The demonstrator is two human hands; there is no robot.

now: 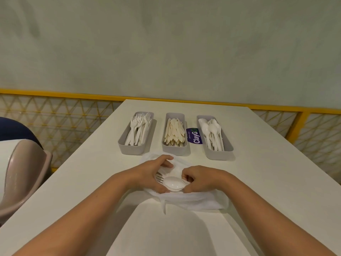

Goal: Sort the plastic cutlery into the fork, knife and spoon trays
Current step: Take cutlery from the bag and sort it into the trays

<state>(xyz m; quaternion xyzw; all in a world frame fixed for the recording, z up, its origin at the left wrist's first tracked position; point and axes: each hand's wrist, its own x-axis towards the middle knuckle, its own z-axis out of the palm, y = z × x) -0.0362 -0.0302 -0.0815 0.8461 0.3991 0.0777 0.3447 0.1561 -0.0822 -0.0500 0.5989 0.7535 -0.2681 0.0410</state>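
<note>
Three grey trays stand in a row at the table's far end: the fork tray [136, 148] on the left, the knife tray [175, 149] in the middle, the spoon tray [219, 154] on the right, each holding several pieces. In front of them lies a white plastic bag [193, 201] with mixed cutlery. My left hand [151, 174] and my right hand [201, 179] meet over the bag, both gripping a bundle of white spoons [173, 184] and forks [160, 177]. The bundle's handles are hidden by my right hand.
The white table [258, 182] runs up to a yellow railing with mesh [55, 122]. A purple ClayGo sticker [194, 136] lies between the knife and spoon trays. A beige chair back [22, 174] stands off the table's left edge.
</note>
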